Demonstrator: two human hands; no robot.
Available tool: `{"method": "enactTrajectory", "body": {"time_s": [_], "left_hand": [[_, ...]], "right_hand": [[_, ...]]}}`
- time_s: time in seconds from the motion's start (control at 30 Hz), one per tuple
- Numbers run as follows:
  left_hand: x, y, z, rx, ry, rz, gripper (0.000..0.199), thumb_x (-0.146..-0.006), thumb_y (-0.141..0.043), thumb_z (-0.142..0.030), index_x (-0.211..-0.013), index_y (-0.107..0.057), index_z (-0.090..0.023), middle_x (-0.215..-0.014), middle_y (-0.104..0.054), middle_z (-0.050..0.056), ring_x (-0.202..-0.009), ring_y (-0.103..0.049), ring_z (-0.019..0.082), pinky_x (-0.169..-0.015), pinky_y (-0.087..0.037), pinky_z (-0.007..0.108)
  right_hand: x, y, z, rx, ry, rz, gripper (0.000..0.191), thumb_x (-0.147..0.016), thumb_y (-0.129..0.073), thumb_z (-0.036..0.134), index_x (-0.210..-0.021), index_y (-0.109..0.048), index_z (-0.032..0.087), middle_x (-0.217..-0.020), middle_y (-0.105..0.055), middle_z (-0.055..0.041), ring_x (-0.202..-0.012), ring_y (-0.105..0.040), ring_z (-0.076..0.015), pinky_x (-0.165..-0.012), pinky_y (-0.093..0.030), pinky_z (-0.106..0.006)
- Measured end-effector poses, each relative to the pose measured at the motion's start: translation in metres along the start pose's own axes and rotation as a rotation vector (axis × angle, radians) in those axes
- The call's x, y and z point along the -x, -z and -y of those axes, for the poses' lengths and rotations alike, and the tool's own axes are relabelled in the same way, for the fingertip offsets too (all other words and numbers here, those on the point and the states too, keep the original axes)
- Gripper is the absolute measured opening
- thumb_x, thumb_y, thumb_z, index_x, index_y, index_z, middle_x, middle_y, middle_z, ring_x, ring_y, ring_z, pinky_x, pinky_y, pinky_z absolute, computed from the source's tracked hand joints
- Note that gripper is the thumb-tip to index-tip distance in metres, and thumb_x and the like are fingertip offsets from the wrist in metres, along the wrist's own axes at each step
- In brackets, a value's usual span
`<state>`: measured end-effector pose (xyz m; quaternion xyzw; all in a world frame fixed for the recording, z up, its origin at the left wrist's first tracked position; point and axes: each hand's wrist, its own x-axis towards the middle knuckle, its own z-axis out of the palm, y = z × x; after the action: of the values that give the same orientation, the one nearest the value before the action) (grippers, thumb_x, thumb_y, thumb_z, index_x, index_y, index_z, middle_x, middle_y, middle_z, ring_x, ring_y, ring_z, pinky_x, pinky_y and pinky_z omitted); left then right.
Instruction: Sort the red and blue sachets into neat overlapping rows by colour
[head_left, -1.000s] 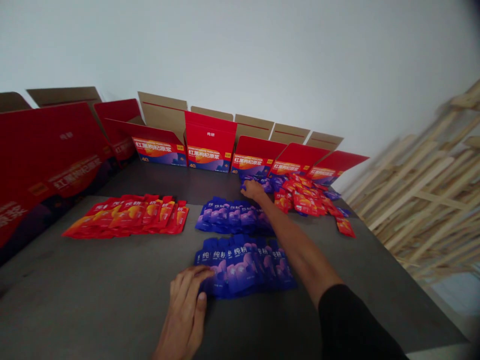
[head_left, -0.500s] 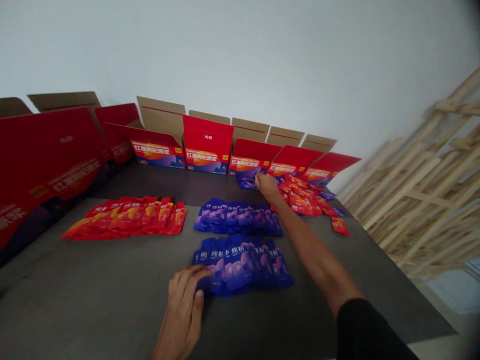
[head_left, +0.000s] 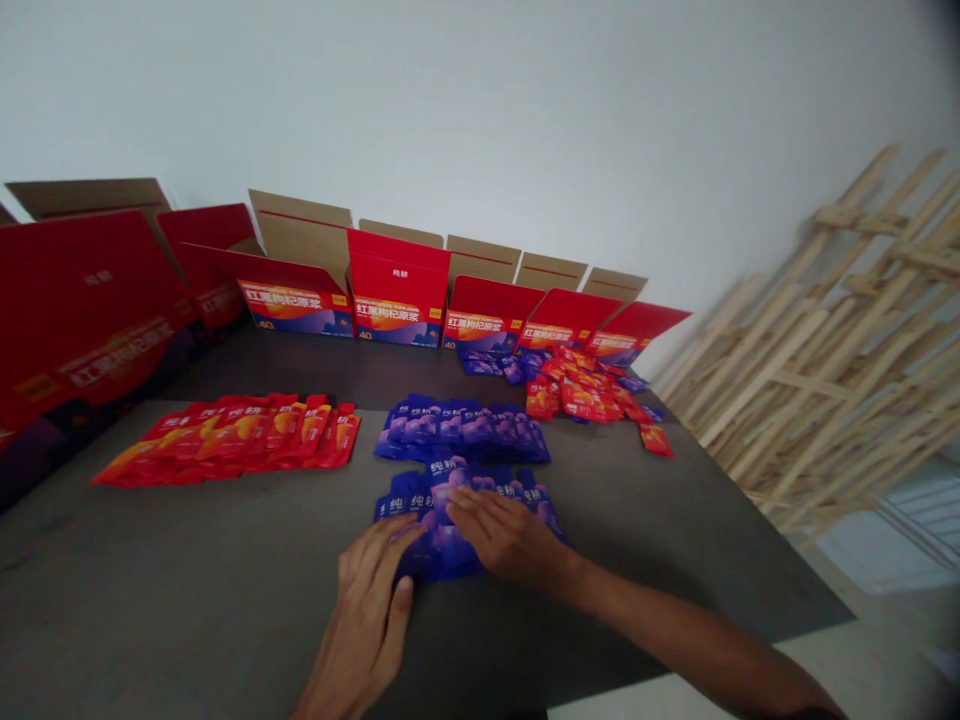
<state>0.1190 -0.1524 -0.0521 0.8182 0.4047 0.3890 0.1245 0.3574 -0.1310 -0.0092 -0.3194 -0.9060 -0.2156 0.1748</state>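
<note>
In the head view, a near row of overlapping blue pouches (head_left: 405, 495) with a purple fruit print lies in front of me. My left hand (head_left: 371, 590) rests at the row's left end, thumb apart and fingertips touching the pouches. My right hand (head_left: 510, 535) is over the middle of the row, its fingers closed on a blue pouch (head_left: 444, 475) that sits higher than its neighbours. The hand hides some pouches. Just behind lies a second row of blue pouches (head_left: 461, 428). Left of it is a fanned row of red pouches (head_left: 240, 430).
Red cartons with raised flaps, one a printed carton (head_left: 397, 300), line the wall. A loose heap of red pouches (head_left: 585, 385) lies at the back right, with blue pouches (head_left: 480, 363) beside it. Wooden frames (head_left: 817, 370) stand right of the grey table (head_left: 225, 590).
My right hand has come back from the loose pouches by the cartons to the near blue row, where another blue pouch now lies on top. My left hand has barely moved.
</note>
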Motion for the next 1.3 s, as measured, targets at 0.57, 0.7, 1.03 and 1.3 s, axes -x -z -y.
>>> {"method": "enactTrajectory", "body": {"time_s": [0.57,0.7,1.03,1.3], "left_hand": [[-0.002,-0.006,0.002,-0.076,-0.002,0.167,0.049,-0.102,-0.040,-0.026,-0.151,-0.045,-0.024,-0.139,-0.064,0.012,-0.132,-0.056,0.027,-0.110,-0.041,0.051],[-0.002,-0.006,0.002,-0.079,-0.027,0.148,0.048,-0.103,-0.041,-0.027,-0.150,-0.045,-0.024,-0.137,-0.065,0.012,-0.131,-0.057,0.027,-0.109,-0.041,0.050],[-0.003,-0.006,0.002,-0.074,-0.021,0.154,0.045,-0.103,-0.041,-0.028,-0.148,-0.048,-0.024,-0.137,-0.064,0.011,-0.130,-0.056,0.026,-0.109,-0.042,0.050],[-0.004,-0.004,0.001,-0.065,-0.040,0.143,0.047,-0.103,-0.042,-0.026,-0.149,-0.045,-0.025,-0.137,-0.064,0.009,-0.129,-0.057,0.025,-0.110,-0.042,0.048]], "right_hand": [[-0.001,-0.011,0.021,-0.176,0.000,0.153,0.027,-0.101,-0.058,0.035,-0.117,-0.064,0.014,-0.120,-0.071,-0.0130,-0.118,-0.061,-0.0255,-0.103,-0.045,-0.041],[-0.001,-0.012,0.016,-0.230,-0.096,0.116,0.028,-0.100,-0.058,0.033,-0.122,-0.063,0.016,-0.121,-0.071,-0.0119,-0.116,-0.061,-0.0242,-0.101,-0.045,-0.040],[0.003,-0.017,0.016,-0.231,-0.100,0.111,0.022,-0.100,-0.057,0.028,-0.118,-0.064,0.016,-0.122,-0.070,-0.0103,-0.111,-0.061,-0.0233,-0.100,-0.045,-0.039],[0.004,-0.011,0.026,-0.258,-0.098,0.134,0.020,-0.100,-0.055,0.027,-0.115,-0.063,0.017,-0.117,-0.070,-0.0086,-0.108,-0.060,-0.0228,-0.101,-0.043,-0.039]]}}
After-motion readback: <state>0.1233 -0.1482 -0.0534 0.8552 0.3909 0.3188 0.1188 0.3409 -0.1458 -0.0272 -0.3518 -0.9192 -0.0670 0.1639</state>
